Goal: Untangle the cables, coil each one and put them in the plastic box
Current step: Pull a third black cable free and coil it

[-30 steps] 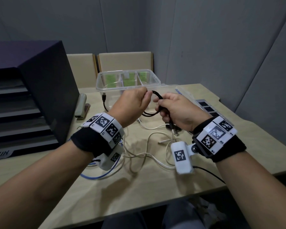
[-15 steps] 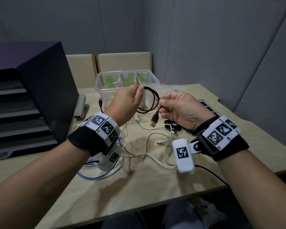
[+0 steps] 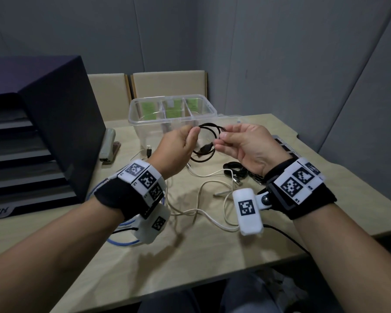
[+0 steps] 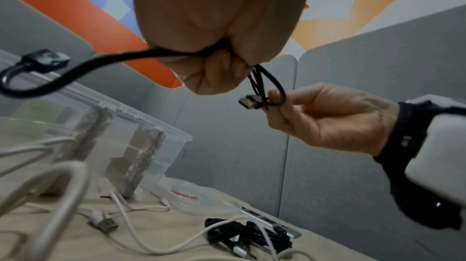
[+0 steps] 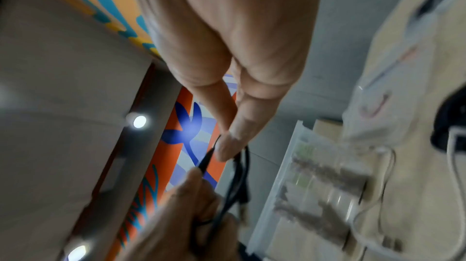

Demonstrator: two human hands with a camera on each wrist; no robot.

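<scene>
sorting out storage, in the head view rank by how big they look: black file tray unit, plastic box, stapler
1. black file tray unit, largest, though it sits nearer the camera.
2. plastic box.
3. stapler, smallest.

Both forearms are bare. Each wrist wears a broad black fabric wrist strap (image 3: 113, 195) topped with white blocks printed with black square marker codes (image 3: 299, 180). A white rounded camera pod (image 3: 248, 211) hangs under each wrist on what looks like a screwed bracket, trailing a thin black lead (image 3: 287, 236).
</scene>
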